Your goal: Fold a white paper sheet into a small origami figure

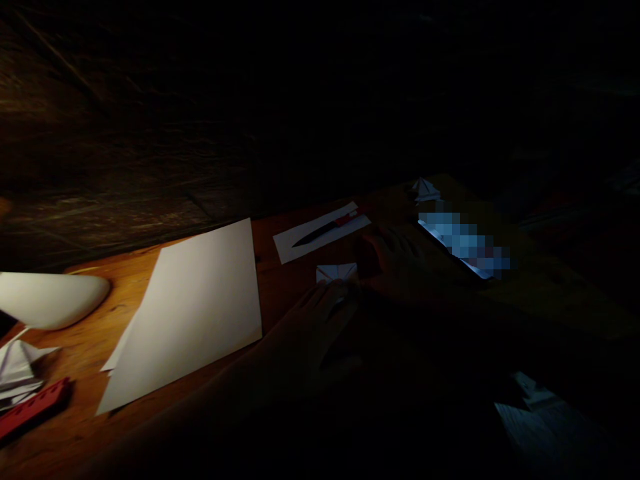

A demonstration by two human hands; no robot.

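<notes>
A long wooden table (210, 230) runs across the room, its grainy orange top glowing under a smooth, rounded white lamp shade (50, 300) at the left, with a dark, rough-textured wall (110, 140) rising behind it. The far right sinks into shadow. A large, matte sheet of white paper (187, 317) lies at an angle on the wood, with the corner of a second sheet (117, 353) showing from beneath its left edge. Further right, a glossy phone (450, 243) lies with its lit screen pixelated, and a pale stack of paper (545, 427) sits dimly in the lower right.

A narrow white paper strip (320, 233) carries a slim dark-bladed knife (325, 229) with a red handle. At the left edge, a crumpled-looking folded paper shape (17, 367) sits just beside a red ribbed tool (33, 407). Another small, peaked paper fold (425, 190) stands near the phone.

The left hand (315, 330) lies in shadow with its fingers on a small folded paper triangle (337, 272); whether they pinch it, the gloom hides. The right hand (395, 260), just beside that fold, is too dark to read, so its grip cannot be told.
</notes>
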